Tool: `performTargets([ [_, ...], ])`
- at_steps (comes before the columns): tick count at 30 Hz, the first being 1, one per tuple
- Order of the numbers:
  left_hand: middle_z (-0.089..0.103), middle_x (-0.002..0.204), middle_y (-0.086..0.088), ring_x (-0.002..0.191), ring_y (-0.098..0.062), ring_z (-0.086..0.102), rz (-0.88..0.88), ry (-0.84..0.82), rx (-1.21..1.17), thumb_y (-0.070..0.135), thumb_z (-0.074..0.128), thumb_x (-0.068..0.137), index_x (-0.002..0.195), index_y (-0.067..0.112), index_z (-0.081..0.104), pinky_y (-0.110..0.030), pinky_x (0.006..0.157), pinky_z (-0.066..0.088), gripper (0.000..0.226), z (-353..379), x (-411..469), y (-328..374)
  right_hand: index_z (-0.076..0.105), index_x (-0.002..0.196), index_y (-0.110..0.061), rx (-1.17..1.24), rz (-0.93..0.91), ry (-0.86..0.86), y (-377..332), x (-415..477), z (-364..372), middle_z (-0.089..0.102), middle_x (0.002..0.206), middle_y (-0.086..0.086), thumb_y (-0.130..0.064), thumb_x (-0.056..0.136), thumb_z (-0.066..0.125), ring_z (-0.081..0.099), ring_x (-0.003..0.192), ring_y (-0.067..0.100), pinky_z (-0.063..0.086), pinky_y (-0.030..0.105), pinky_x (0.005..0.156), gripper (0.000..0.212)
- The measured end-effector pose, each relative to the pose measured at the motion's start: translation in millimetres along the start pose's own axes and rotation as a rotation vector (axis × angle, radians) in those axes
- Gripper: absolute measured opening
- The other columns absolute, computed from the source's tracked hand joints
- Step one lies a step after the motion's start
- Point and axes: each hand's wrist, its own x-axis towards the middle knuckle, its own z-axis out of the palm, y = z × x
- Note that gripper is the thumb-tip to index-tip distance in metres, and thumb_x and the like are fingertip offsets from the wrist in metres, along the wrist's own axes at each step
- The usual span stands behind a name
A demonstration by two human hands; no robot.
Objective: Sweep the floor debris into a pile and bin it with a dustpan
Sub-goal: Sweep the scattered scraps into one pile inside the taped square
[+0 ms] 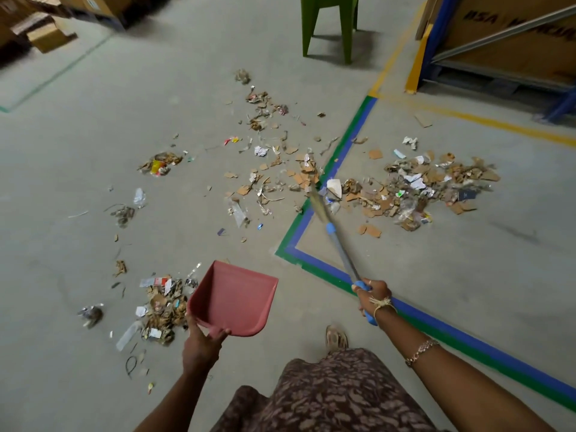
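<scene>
Cardboard debris (436,185) lies half-gathered, much scattered; left hand (202,341) grips the empty dustpan (237,297), right hand (372,296) grips the broom (339,247); binning remains.

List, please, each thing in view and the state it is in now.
dustpan: empty, gripped at its handle by the left hand.
broom: gripped by the right hand, bristles down at the debris.
debris: scattered in several clumps, not yet one pile.
green chair: upright, at the far side.
</scene>
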Motion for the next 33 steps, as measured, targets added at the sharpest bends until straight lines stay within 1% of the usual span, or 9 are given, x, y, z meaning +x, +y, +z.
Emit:
performTargets([
  [3,0.071,0.068,-0.012,0.046,-0.026,0.063,-0.002,-0.004,-0.032,0.037,0.087,0.078,0.152,0.051,-0.009,-0.037,0.045,0.054,0.122,-1.7,-3.0,18.4,0.062,0.123,0.0,-0.081,-0.029,-0.092,-17.1,24.9,15.4,0.062,0.067,0.018,-0.015,0.089,0.071,0.052,0.04,0.024,0.039,0.023,0.035,0.038],
  [9,0.071,0.066,-0.012,0.041,-0.023,0.059,-0.017,0.013,-0.046,0.034,0.087,0.079,0.154,0.045,-0.002,-0.032,0.042,0.049,0.117,3.9,1.5,46.7,0.065,0.115,-0.004,-0.004,0.094,-0.119,-44.4,67.5,32.5,0.066,0.078,0.016,-0.018,0.085,0.075,0.06,0.049,0.027,0.046,0.028,0.043,0.034],
  [12,0.07,0.072,-0.018,0.043,-0.022,0.056,-0.035,0.024,-0.128,0.032,0.087,0.08,0.154,0.043,0.006,-0.031,0.043,0.046,0.111,3.2,10.3,58.9,0.069,0.103,0.004,0.157,0.189,-0.041,-44.8,92.4,37.1,0.062,0.064,0.013,-0.018,0.082,0.076,0.059,0.047,0.027,0.047,0.031,0.046,0.032],
  [18,0.067,0.071,-0.021,0.042,-0.02,0.051,-0.015,-0.022,-0.12,0.027,0.087,0.08,0.15,0.04,0.014,-0.028,0.042,0.042,0.103,-2.3,40.6,79.4,0.067,0.078,-0.007,0.232,0.281,0.196,-60.4,131.3,3.5,0.07,0.083,0.019,-0.022,0.078,0.072,0.067,0.059,0.032,0.061,0.044,0.06,0.016],
  [20,0.066,0.066,-0.019,0.04,-0.021,0.05,0.005,-0.05,-0.09,0.025,0.088,0.079,0.15,0.042,0.013,-0.028,0.042,0.041,0.104,0.6,58.8,85.4,0.071,0.085,-0.005,0.178,0.271,0.272,-77.3,121.3,-20.8,0.072,0.087,0.019,-0.025,0.08,0.071,0.071,0.074,0.035,0.058,0.037,0.069,0.02],
  [22,0.065,0.063,-0.017,0.04,-0.02,0.048,0.028,-0.093,-0.085,0.022,0.088,0.078,0.151,0.047,0.01,-0.027,0.043,0.041,0.11,4.4,80.9,92.8,0.072,0.094,-0.001,0.152,0.265,0.315,-83.7,112.1,-40.3,0.071,0.093,0.021,-0.02,0.086,0.069,0.07,0.085,0.036,0.047,0.027,0.065,0.02],
  [26,0.065,0.062,-0.016,0.039,-0.019,0.049,0.048,-0.192,-0.028,0.022,0.087,0.08,0.153,0.045,0.006,-0.024,0.038,0.039,0.112,13.2,119.2,115.9,0.073,0.094,-0.006,0.172,0.222,0.41,-67.4,87.5,-58.3,0.07,0.072,0.015,-0.022,0.087,0.07,0.066,0.052,0.027,0.05,0.022,0.042,0.017],
  [30,0.062,0.062,-0.017,0.038,-0.02,0.047,0.081,-0.265,0.012,0.021,0.087,0.079,0.149,0.038,0.012,-0.026,0.04,0.04,0.104,22.3,159.5,137.8,0.076,0.097,-0.009,0.269,0.211,0.428,-40.2,73.0,-63.4,0.066,0.063,0.012,-0.017,0.085,0.074,0.062,0.044,0.027,0.056,0.041,0.048,0.015],
  [33,0.065,0.062,-0.015,0.039,-0.02,0.049,0.114,-0.338,0.091,0.025,0.087,0.08,0.152,0.032,0.01,-0.027,0.043,0.042,0.106,25.5,175.1,153.6,0.072,0.111,-0.005,0.344,0.21,0.374,-24.8,60.4,-69.0,0.061,0.054,0.013,-0.01,0.085,0.076,0.05,0.038,0.024,0.043,0.031,0.042,0.027],
])
